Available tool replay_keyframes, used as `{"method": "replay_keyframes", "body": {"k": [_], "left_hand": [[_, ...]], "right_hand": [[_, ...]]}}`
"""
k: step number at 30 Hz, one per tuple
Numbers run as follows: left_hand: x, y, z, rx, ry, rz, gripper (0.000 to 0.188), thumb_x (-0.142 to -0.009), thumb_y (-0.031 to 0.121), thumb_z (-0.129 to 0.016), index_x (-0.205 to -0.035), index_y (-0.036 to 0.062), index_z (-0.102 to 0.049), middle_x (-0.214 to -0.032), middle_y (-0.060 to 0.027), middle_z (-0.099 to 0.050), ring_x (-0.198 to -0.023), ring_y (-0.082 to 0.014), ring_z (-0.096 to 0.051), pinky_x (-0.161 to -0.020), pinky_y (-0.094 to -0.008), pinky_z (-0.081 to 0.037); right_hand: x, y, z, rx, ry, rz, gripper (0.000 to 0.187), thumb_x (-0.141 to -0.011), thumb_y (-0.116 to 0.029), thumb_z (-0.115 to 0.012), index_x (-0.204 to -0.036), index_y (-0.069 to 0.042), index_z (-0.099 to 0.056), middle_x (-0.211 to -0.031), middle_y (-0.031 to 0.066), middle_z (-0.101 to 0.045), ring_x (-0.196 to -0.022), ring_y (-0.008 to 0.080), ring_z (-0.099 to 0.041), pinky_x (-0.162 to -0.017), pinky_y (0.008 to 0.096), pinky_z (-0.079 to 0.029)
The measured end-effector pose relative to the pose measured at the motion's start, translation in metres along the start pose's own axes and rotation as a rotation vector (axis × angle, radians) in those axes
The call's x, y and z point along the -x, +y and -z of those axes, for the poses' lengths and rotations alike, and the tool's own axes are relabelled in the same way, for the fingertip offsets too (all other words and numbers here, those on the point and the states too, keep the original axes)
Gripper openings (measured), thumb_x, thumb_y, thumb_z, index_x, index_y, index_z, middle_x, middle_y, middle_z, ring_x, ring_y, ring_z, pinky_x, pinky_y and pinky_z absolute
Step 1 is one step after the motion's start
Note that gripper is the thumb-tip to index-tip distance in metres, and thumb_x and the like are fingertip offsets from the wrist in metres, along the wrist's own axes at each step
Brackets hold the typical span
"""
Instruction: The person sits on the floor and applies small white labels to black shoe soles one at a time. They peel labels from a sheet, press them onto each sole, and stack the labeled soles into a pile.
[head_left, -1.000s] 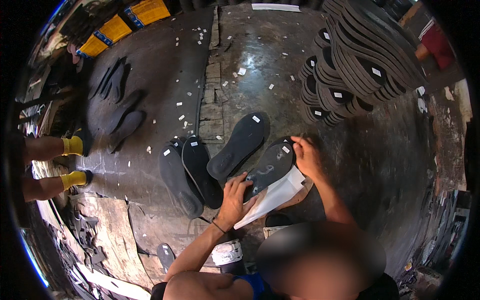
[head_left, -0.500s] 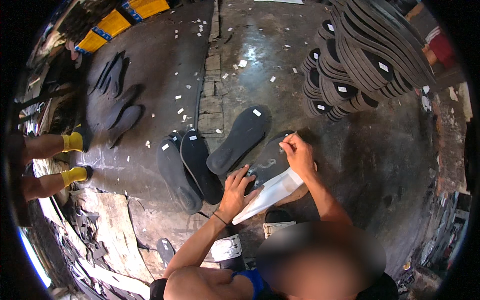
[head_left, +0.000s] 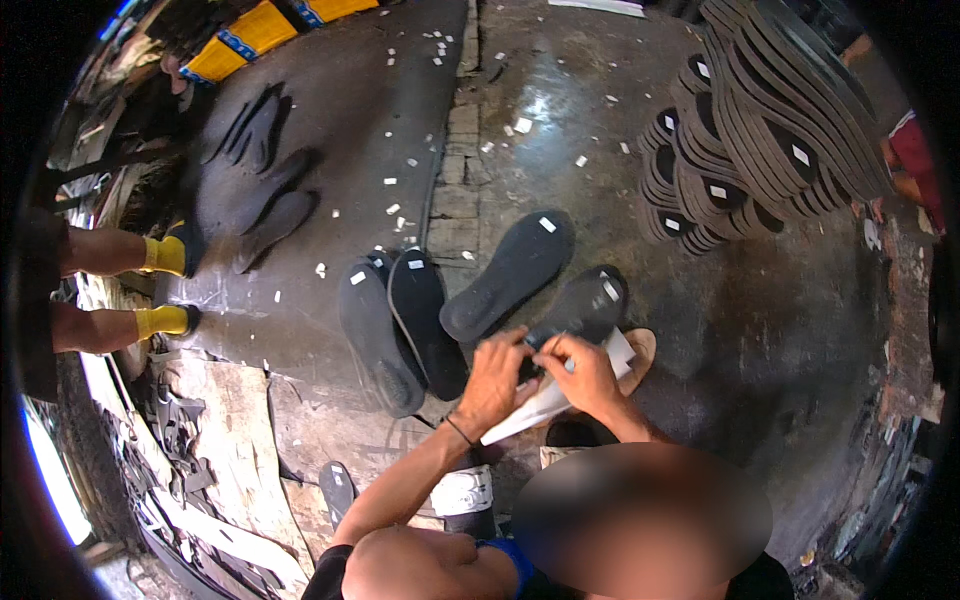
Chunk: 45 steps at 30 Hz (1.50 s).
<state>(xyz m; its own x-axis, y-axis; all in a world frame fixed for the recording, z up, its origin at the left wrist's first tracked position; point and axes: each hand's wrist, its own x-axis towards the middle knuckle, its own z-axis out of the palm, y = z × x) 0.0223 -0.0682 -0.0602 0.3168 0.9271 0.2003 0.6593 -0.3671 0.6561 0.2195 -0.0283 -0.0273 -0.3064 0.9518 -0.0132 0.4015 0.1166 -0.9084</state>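
Observation:
My left hand [head_left: 492,378] and my right hand [head_left: 588,372] meet fingertip to fingertip over a white sheet [head_left: 545,408] that lies across the near end of a black shoe sole [head_left: 588,305]. The left hand grips the sheet's edge. The right hand's fingers pinch at the sheet beside it; what they pinch is too small to tell. The sole carries a small white label near its far end. Another labelled black sole [head_left: 512,272] lies just left of it. A pair of soles [head_left: 398,325] lies further left.
Tall leaning stacks of labelled black soles [head_left: 760,130] stand at the upper right. More soles [head_left: 262,190] lie at the upper left. Another person's legs in yellow socks [head_left: 165,290] stand at the left. White paper scraps dot the dark floor [head_left: 400,130]. Rubber offcuts [head_left: 190,470] pile at lower left.
My right hand has drawn back from the far end of the sole to the white sheet, and now meets my left hand there.

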Motion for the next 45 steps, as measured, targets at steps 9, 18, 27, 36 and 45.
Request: {"method": "replay_keyframes", "body": {"k": [9, 18, 27, 36, 45], "left_hand": [[-0.037, -0.002, 0.037, -0.080, 0.216, -0.020, 0.058, -0.080, 0.020, -0.085, -0.129, 0.0046, -0.057, -0.146, -0.0220, -0.053, -0.132, -0.0408, -0.051, -0.113, -0.0524, -0.038], [0.003, -0.001, -0.034, 0.021, -0.020, 0.183, 0.057, -0.085, 0.029, -0.084, -0.131, 0.0030, -0.061, -0.151, -0.0210, -0.049, -0.137, -0.0415, -0.045, -0.116, -0.0526, -0.039], [-0.001, -0.005, -0.034, 0.009, -0.035, 0.194, 0.059, -0.083, 0.029, -0.087, -0.129, 0.0025, -0.062, -0.149, -0.0198, -0.050, -0.133, -0.0414, -0.048, -0.114, -0.0510, -0.041], [0.003, -0.012, -0.040, 0.035, 0.031, 0.149, 0.054, -0.083, 0.026, -0.085, -0.123, 0.0009, -0.058, -0.147, -0.0209, -0.051, -0.129, -0.0408, -0.050, -0.109, -0.0511, -0.042], [-0.007, 0.004, -0.019, -0.052, -0.007, 0.051, 0.056, -0.081, 0.019, -0.083, -0.126, 0.0016, -0.054, -0.144, -0.0218, -0.052, -0.132, -0.0399, -0.049, -0.111, -0.0507, -0.040]], "right_hand": [[-0.054, 0.053, 0.077, 0.111, 0.310, -0.222, 0.027, -0.107, -0.023, -0.057, -0.125, -0.006, -0.068, -0.111, 0.0106, -0.074, -0.102, 0.0245, -0.071, -0.086, 0.0371, -0.054], [-0.073, 0.099, 0.075, 0.309, 0.168, -0.222, 0.021, -0.098, -0.016, -0.069, -0.116, -0.005, -0.073, -0.104, 0.0138, -0.072, -0.099, 0.0314, -0.070, -0.087, 0.0419, -0.055], [-0.073, 0.087, 0.059, 0.158, 0.356, 0.006, 0.014, -0.096, -0.012, -0.073, -0.102, 0.000, -0.069, -0.085, 0.0100, -0.071, -0.072, 0.0195, -0.066, -0.067, 0.0337, -0.052], [-0.048, 0.022, -0.012, 0.051, 0.007, -0.052, 0.015, -0.095, -0.017, -0.075, -0.096, -0.004, -0.068, -0.082, 0.0093, -0.072, -0.070, 0.0197, -0.068, -0.063, 0.0341, -0.052], [-0.001, 0.017, 0.003, -0.052, -0.035, -0.091, 0.011, -0.094, -0.009, -0.076, -0.097, -0.001, -0.068, -0.087, 0.0056, -0.072, -0.076, 0.0118, -0.067, -0.068, 0.0281, -0.052]]}}
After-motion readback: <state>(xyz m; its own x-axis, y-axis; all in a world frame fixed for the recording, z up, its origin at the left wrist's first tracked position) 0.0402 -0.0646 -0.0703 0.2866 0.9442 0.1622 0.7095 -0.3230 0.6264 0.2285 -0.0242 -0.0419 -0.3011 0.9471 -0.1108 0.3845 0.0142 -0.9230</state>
